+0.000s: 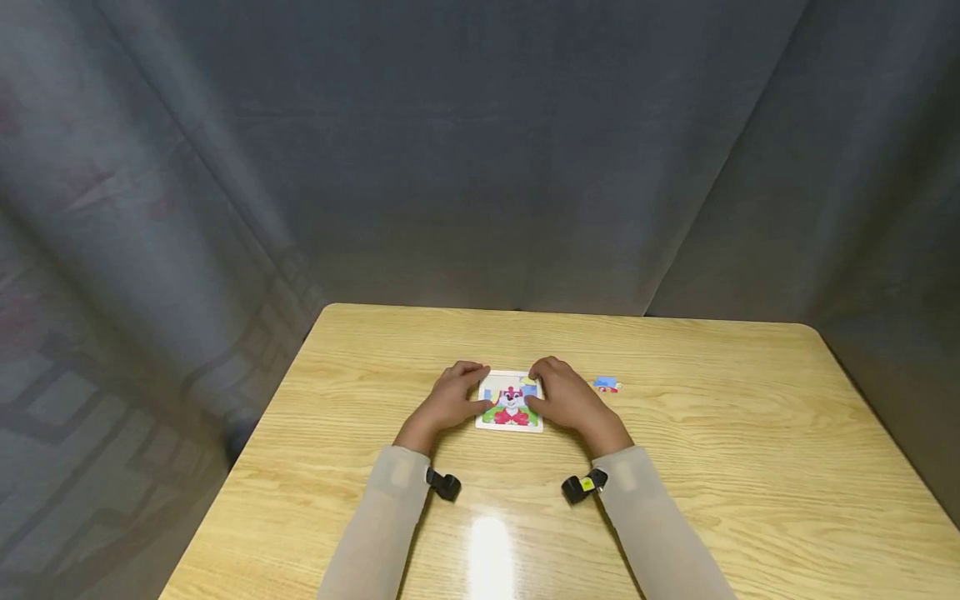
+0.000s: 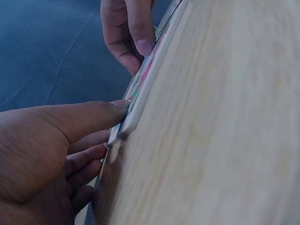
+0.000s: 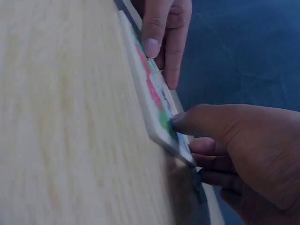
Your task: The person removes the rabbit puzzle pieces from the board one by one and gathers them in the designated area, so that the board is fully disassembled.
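A small jigsaw puzzle (image 1: 512,415) in a white-rimmed tray lies on the table, showing a white-faced cartoon animal in red on green. Its upper strip is bare and pale, with a yellow patch at the upper right corner. My left hand (image 1: 450,398) grips the tray's left side, thumb over the picture and fingers along the edge. On the opposite side my right hand (image 1: 567,396) holds it likewise, its thumb (image 3: 185,123) on the picture in the right wrist view. Several fingertips are tucked beside the edge there.
Just right of my right hand lie loose puzzle pieces (image 1: 606,383), blue with some red. The wooden table (image 1: 750,433) reaches back to a dark grey curtain (image 1: 480,167). A black wrist camera sits on each sleeve.
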The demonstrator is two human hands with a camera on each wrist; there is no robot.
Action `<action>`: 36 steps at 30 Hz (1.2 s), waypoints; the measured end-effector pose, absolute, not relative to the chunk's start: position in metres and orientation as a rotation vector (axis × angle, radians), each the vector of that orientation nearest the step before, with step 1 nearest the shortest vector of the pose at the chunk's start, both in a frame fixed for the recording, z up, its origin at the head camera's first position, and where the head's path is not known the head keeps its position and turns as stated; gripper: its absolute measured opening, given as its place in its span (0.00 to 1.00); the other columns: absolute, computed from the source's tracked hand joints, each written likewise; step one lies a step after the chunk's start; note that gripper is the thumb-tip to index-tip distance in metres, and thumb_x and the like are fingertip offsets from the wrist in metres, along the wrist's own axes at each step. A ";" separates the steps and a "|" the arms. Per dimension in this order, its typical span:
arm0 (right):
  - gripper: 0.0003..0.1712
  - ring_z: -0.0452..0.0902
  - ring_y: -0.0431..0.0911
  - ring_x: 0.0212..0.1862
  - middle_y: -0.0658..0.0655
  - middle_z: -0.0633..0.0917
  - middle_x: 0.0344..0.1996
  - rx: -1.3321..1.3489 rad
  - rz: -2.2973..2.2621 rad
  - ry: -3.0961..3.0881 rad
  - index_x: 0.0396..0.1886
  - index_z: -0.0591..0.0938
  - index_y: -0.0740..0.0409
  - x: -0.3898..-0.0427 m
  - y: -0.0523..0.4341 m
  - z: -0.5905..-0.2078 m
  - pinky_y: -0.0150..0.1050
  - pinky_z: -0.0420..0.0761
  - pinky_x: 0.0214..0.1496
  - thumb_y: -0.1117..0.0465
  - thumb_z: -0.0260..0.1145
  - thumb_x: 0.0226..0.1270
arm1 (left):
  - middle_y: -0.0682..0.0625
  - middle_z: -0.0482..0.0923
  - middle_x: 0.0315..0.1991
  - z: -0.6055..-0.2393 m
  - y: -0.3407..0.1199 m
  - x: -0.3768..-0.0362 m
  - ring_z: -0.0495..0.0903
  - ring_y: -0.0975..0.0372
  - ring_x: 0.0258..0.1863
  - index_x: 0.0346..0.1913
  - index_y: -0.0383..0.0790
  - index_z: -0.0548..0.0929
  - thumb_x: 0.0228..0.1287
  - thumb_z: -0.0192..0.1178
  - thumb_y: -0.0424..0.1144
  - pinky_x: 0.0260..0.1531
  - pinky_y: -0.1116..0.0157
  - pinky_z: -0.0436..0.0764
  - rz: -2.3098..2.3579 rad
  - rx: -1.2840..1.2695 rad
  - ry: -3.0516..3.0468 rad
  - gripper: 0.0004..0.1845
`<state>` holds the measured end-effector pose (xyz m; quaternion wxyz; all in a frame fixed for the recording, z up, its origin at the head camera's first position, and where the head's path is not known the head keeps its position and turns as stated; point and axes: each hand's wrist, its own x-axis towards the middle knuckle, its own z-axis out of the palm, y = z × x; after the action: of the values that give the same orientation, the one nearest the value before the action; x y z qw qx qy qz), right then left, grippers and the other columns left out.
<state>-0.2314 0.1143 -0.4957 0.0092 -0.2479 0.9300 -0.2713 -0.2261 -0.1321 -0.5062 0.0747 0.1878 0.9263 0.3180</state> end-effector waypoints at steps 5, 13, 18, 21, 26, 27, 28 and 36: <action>0.24 0.72 0.55 0.59 0.59 0.78 0.55 -0.767 -0.790 2.903 0.52 0.79 0.62 -0.232 0.113 -0.493 0.50 0.71 0.62 0.54 0.71 0.61 | 0.45 0.62 0.69 -0.505 -0.133 -0.225 0.59 0.50 0.68 0.72 0.40 0.67 0.65 0.65 0.48 0.66 0.49 0.60 0.958 0.572 2.772 0.36; 0.24 0.73 0.55 0.60 0.60 0.79 0.56 -0.758 -0.774 2.891 0.53 0.80 0.63 -0.231 0.110 -0.490 0.50 0.71 0.63 0.54 0.72 0.61 | 0.46 0.61 0.70 -0.505 -0.134 -0.225 0.58 0.50 0.68 0.73 0.42 0.66 0.65 0.64 0.50 0.66 0.49 0.60 0.927 0.543 2.773 0.36; 0.23 0.74 0.54 0.57 0.59 0.78 0.54 -0.760 -0.749 2.886 0.51 0.80 0.62 -0.234 0.113 -0.489 0.50 0.73 0.59 0.54 0.73 0.60 | 0.46 0.62 0.69 -0.504 -0.131 -0.225 0.59 0.51 0.68 0.72 0.43 0.67 0.64 0.65 0.49 0.66 0.50 0.61 0.945 0.531 2.770 0.36; 0.23 0.73 0.54 0.56 0.59 0.77 0.53 -0.752 -0.740 2.867 0.50 0.78 0.62 -0.235 0.115 -0.488 0.50 0.73 0.59 0.54 0.73 0.60 | 0.47 0.62 0.69 -0.503 -0.129 -0.224 0.59 0.51 0.68 0.72 0.43 0.67 0.64 0.65 0.49 0.66 0.50 0.61 0.942 0.532 2.769 0.36; 0.24 0.72 0.53 0.54 0.58 0.75 0.51 -0.736 -0.766 2.844 0.51 0.76 0.62 -0.234 0.116 -0.487 0.49 0.73 0.58 0.55 0.72 0.61 | 0.47 0.62 0.69 -0.503 -0.128 -0.225 0.59 0.51 0.68 0.72 0.43 0.67 0.64 0.65 0.48 0.66 0.50 0.61 0.935 0.537 2.779 0.36; 0.24 0.72 0.53 0.54 0.58 0.75 0.50 -0.733 -0.775 2.846 0.51 0.75 0.62 -0.235 0.116 -0.487 0.49 0.73 0.57 0.55 0.72 0.61 | 0.47 0.61 0.69 -0.502 -0.128 -0.225 0.59 0.51 0.68 0.72 0.43 0.67 0.64 0.65 0.48 0.66 0.50 0.61 0.939 0.538 2.779 0.36; 0.24 0.72 0.53 0.53 0.57 0.75 0.50 -0.729 -0.783 2.848 0.52 0.75 0.62 -0.234 0.115 -0.487 0.49 0.73 0.57 0.55 0.72 0.61 | 0.47 0.61 0.69 -0.503 -0.128 -0.225 0.59 0.51 0.68 0.72 0.43 0.67 0.64 0.66 0.48 0.66 0.50 0.61 0.945 0.539 2.778 0.36; 0.24 0.73 0.51 0.50 0.56 0.77 0.46 -0.684 -0.830 2.848 0.53 0.76 0.62 -0.231 0.112 -0.485 0.49 0.74 0.54 0.57 0.73 0.61 | 0.46 0.62 0.69 -0.505 -0.129 -0.225 0.60 0.51 0.67 0.72 0.42 0.67 0.64 0.65 0.49 0.65 0.50 0.62 0.943 0.539 2.774 0.36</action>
<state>-0.2307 0.1122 -0.4852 0.0487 -0.2246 0.9344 -0.2723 -0.2248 -0.1294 -0.5048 0.0814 0.1804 0.9281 0.3154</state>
